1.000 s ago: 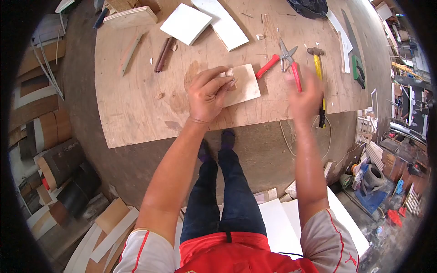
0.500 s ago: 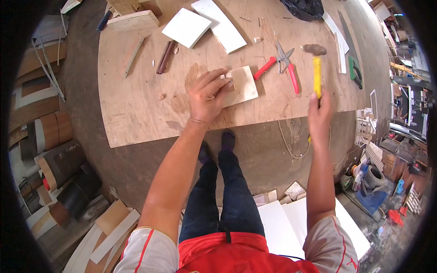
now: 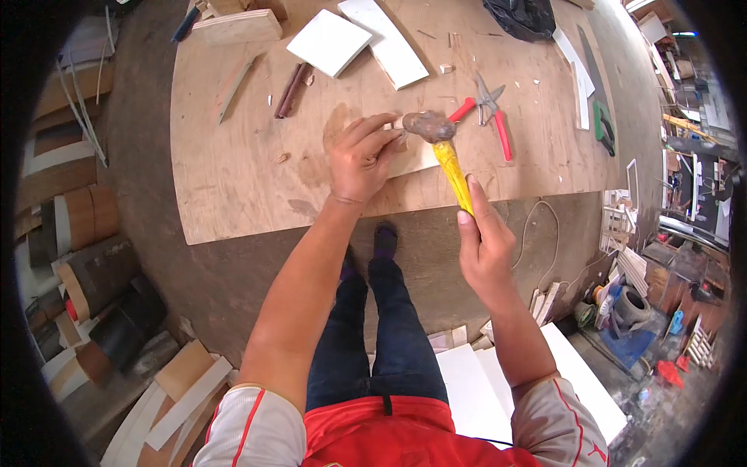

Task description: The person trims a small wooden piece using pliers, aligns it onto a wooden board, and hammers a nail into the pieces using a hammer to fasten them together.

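My right hand point(image 3: 489, 240) is wrapped round the yellow handle of a hammer point(image 3: 453, 173). The hammer's brown head is above the small pale board point(image 3: 412, 162), close to the fingertips of my left hand point(image 3: 360, 159). Those fingertips are pinched at the board's left part, and what they hold is too small to make out. The hammer and my fingers cover much of the board. Behind the hammer head, red-handled snips point(image 3: 500, 131) lie with their blades apart.
On the wooden table point(image 3: 233, 179) are white boards point(image 3: 328, 43), brown strips point(image 3: 291, 92), a thin blade-like strip point(image 3: 236, 89), a plywood block point(image 3: 237, 28), a black bag point(image 3: 521, 17) and a green-handled saw point(image 3: 604, 124). A cord point(image 3: 537, 204) hangs below the table's front edge.
My right hand has taken hold of the hammer from the table's right side and brought it left, over the small board. My left hand stays pinched at nearly the same place.
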`<control>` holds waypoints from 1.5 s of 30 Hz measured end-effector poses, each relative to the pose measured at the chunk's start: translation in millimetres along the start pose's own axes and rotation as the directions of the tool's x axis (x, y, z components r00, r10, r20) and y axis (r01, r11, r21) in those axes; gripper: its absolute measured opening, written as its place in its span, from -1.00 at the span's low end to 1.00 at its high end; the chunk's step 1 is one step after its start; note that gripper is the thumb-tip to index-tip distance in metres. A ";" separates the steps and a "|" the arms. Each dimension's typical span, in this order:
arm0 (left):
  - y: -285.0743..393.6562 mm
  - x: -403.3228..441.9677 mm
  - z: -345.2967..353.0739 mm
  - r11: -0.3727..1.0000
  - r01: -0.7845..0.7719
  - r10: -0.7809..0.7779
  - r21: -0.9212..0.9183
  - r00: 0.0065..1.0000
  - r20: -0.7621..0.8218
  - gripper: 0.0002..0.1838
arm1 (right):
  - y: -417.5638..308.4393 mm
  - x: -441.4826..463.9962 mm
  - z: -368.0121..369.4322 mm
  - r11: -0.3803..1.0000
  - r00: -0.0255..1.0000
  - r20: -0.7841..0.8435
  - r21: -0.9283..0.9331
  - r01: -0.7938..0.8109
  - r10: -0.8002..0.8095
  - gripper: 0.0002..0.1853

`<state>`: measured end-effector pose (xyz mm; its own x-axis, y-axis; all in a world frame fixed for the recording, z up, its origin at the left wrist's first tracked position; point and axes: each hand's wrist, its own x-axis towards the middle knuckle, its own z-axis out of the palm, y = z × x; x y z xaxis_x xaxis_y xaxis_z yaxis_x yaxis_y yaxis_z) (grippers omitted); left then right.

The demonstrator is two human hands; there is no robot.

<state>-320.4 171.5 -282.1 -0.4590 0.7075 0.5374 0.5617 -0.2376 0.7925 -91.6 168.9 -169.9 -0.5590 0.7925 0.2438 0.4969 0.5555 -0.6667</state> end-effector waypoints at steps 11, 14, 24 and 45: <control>0.2 0.0 -1.3 0.999 0.025 -0.026 0.036 0.999 0.029 -0.81 | -4.0 -6.8 4.0 0.994 1.000 0.013 -0.110 -0.009 0.011 -0.43; -2.7 0.4 -2.1 0.999 0.005 -0.007 0.044 0.999 0.043 -0.81 | -2.2 -6.9 7.6 0.980 0.984 0.127 -0.173 -0.100 0.123 -0.42; 0.1 3.1 -6.0 0.998 0.053 -0.052 -0.016 0.997 0.064 -0.60 | 10.1 -8.1 5.4 0.995 0.995 0.009 -0.018 -0.100 0.100 -0.44; -6.0 4.2 5.7 0.980 0.190 -0.194 0.058 0.980 0.053 -0.64 | 4.1 0.8 3.0 0.994 0.992 0.066 -0.029 -0.110 0.112 -0.45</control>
<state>-321.8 179.7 -286.3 -0.5220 0.7743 0.3578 0.5031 -0.0593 0.8622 -92.0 171.0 -174.5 -0.5424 0.8314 0.1210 0.5744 0.4721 -0.6687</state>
